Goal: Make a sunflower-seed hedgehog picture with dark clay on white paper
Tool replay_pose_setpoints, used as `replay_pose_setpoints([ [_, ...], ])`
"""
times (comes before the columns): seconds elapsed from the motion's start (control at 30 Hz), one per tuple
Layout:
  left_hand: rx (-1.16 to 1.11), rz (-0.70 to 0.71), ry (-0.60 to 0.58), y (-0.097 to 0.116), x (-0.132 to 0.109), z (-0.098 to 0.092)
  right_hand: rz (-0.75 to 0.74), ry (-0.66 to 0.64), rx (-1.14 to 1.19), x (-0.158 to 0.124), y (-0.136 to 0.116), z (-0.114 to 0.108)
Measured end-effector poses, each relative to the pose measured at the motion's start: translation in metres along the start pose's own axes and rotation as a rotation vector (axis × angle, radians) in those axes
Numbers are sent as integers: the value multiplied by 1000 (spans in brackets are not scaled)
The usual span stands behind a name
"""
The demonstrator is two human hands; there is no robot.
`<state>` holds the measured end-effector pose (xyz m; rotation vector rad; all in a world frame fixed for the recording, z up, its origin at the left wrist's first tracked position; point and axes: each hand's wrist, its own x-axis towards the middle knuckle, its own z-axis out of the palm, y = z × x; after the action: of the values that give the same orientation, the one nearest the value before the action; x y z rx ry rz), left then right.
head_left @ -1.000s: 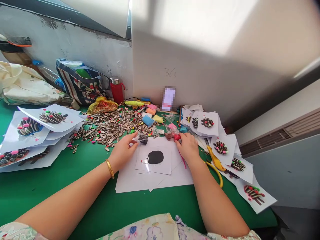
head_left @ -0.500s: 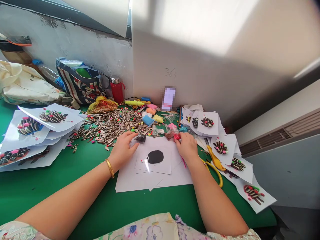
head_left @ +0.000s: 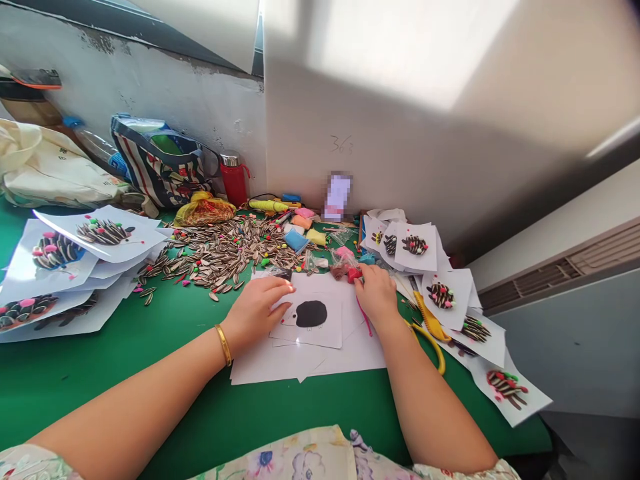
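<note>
A white card (head_left: 325, 330) with a black clay blob (head_left: 311, 313) lies on a stack of white sheets in front of me. My left hand (head_left: 257, 308), a gold bangle at its wrist, rests with fingers stretched flat over the card's left edge, holding nothing. A small bag of black clay (head_left: 281, 273) lies just beyond its fingertips. My right hand (head_left: 376, 292) pinches a piece of red clay (head_left: 354, 273) at the card's upper right, beside small clear bags of coloured clay.
A heap of sunflower seeds (head_left: 220, 250) covers the green table (head_left: 150, 373) behind the sheets. Finished seed hedgehog cards lie at left (head_left: 75, 247) and right (head_left: 440, 293). Yellow scissors (head_left: 431, 327), clay blocks (head_left: 300, 233), a red bottle (head_left: 234, 179) and a striped bag (head_left: 160, 167) stand nearby.
My left hand let go of the small bag of black clay and slid back to rest flat on the card's left edge. The right hand stayed at the red clay.
</note>
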<state>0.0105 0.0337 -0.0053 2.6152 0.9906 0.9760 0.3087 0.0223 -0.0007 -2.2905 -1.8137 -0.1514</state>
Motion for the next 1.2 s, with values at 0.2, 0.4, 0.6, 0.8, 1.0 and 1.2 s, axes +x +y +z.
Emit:
replay_pose_setpoints([
  [0.2,-52,160,-200,6,-1,2,-17,25,37,-2,0,1],
  [0.4,-49,95,-284,9,-1,2,-47,96,148,-1,-2,6],
  [0.6,-59,39,-273,11,-1,2,-125,155,316,-2,-13,4],
  [0.8,-36,21,-303,14,1,0,-137,145,335,-5,-26,4],
  [1.0,-30,22,-307,13,1,3,-355,8,270,-7,-36,7],
  [1.2,-40,15,-296,11,0,4,-361,-5,251,-7,-38,7],
])
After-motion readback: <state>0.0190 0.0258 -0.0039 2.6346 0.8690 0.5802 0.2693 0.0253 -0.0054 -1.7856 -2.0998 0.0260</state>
